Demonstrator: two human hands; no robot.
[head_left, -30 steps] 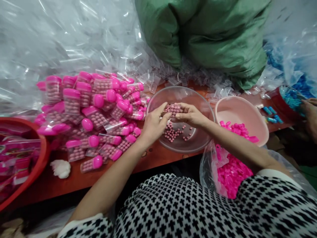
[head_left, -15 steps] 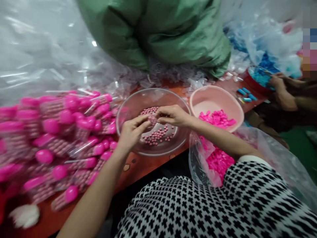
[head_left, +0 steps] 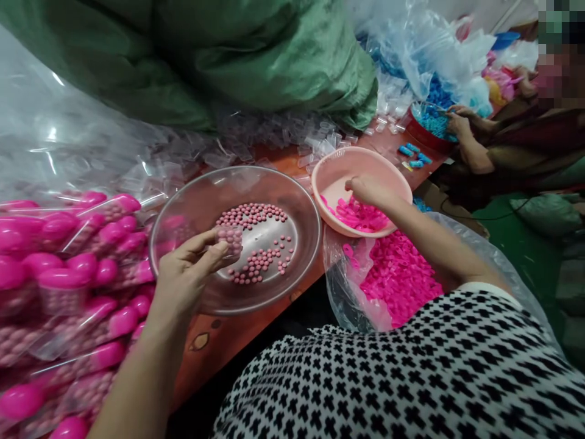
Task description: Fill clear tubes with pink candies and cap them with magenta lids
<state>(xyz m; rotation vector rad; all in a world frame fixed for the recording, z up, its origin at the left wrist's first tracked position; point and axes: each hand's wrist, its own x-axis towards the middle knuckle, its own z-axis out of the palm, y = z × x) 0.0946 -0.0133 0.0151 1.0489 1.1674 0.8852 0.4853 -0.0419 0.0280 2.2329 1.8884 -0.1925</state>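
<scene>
My left hand pinches a small clear plastic container packed with pink balls, tilted over the near left part of a see-through bowl. Loose pink balls lie scattered on the bowl's bottom. My right hand reaches into a pale pink basin, its fingers curled down at a heap of bright pink plastic pieces. Whatever those fingers grip is hidden.
At the left are piled filled clear containers with pink caps. A large green sack stands behind, among empty clear containers. A plastic bag of pink pieces is close to my body. Another person's hands work at a red tub.
My right hand has left the clear container and moved right into the pink basin. My left hand keeps the container. The view has shifted right.
</scene>
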